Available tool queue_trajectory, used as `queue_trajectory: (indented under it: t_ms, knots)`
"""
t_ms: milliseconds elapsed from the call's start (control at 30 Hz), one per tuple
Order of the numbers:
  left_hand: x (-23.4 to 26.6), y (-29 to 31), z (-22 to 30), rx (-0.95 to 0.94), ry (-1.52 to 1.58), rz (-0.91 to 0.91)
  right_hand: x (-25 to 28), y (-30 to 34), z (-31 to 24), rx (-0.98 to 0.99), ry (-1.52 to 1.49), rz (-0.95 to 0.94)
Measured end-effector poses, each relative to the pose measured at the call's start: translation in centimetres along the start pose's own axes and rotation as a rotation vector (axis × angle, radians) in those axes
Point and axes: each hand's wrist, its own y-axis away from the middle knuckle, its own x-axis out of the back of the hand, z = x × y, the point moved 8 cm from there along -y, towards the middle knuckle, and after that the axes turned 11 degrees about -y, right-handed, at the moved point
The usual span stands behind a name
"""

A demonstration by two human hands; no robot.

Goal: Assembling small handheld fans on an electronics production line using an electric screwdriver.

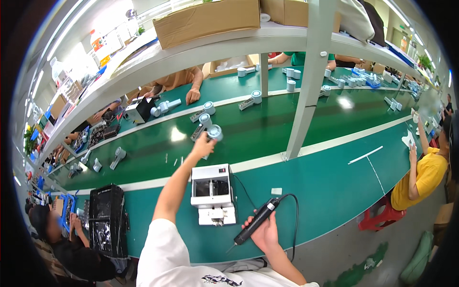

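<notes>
My left hand (203,146) reaches out over the green conveyor belt (277,126), its fingers closed on a light-blue plastic housing (215,132) with a round head. Right beside that piece is another round-headed housing (205,120) with an exposed grey part. In my right hand (266,233) lies a black electric screwdriver (258,222), tilted with its thin bit down toward the left and a cable looping from its upper end. Between my arms, a white screw feeder (212,191) with a dark window stands on the green bench (330,184).
A black tray (107,220) sits left on the bench, near a co-worker in dark clothes. More housings (256,97) are spread along the belt. A white post (308,91) and overhead shelf (220,42) rise ahead. A person in yellow (423,172) sits at right.
</notes>
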Motion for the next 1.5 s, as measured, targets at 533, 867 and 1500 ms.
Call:
queue_trajectory:
  t_ms: [533,867,1500]
  knots:
    - [4.9,47.4,-2.7,0.484,0.709,0.529,-4.3,2.3,0.8,-0.028,0.046,-0.105]
    - [2.7,47.9,2.0,0.309,0.212,0.638,-15.5,7.2,1.3,0.240,0.541,-0.487]
    - [0.4,47.6,3.3,0.232,0.233,0.611,-24.3,2.1,2.8,0.495,0.753,-0.700]
